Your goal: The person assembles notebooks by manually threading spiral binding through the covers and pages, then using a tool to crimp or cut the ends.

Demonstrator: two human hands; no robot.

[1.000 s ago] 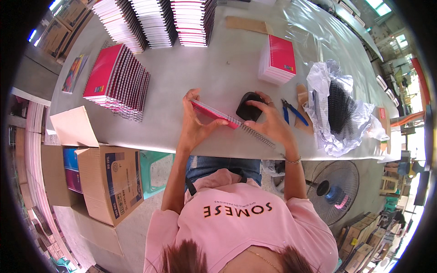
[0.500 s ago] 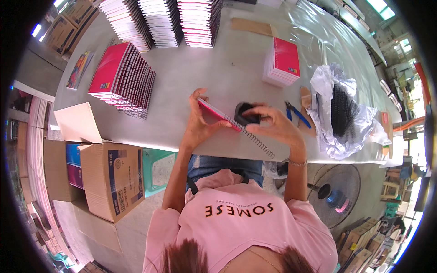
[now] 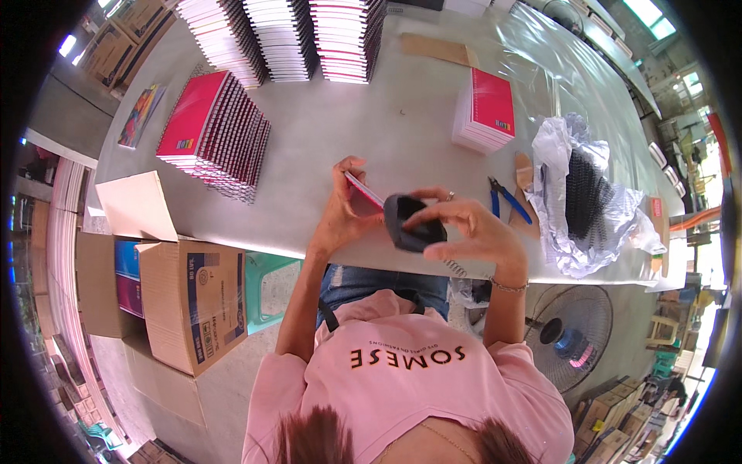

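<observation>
My left hand point(image 3: 337, 220) grips a thin red spiral notebook point(image 3: 363, 203) by its edges, tilted above the near side of the table. My right hand point(image 3: 485, 233) holds a black rounded block-like object point(image 3: 399, 226) whose exact kind I cannot make out. The black object covers the notebook's right end and most of the spine. A loose end of the wire coil point(image 3: 456, 268) sticks out beneath my right hand. To the right lie blue-handled cutting pliers point(image 3: 508, 201).
Red bound notebooks point(image 3: 197, 116) form a stack at the left, with tall notebook stacks point(image 3: 352, 39) behind. A smaller red stack point(image 3: 493, 104) stands right. Crumpled wrapping point(image 3: 553, 224) holds black coils point(image 3: 583, 189). A carton point(image 3: 209, 301) and fan point(image 3: 572, 336) flank me below the table.
My right hand has brought the black object nearer and over the notebook's spine, hiding most of the coil. My left hand keeps its hold on the notebook. The view has shifted slightly.
</observation>
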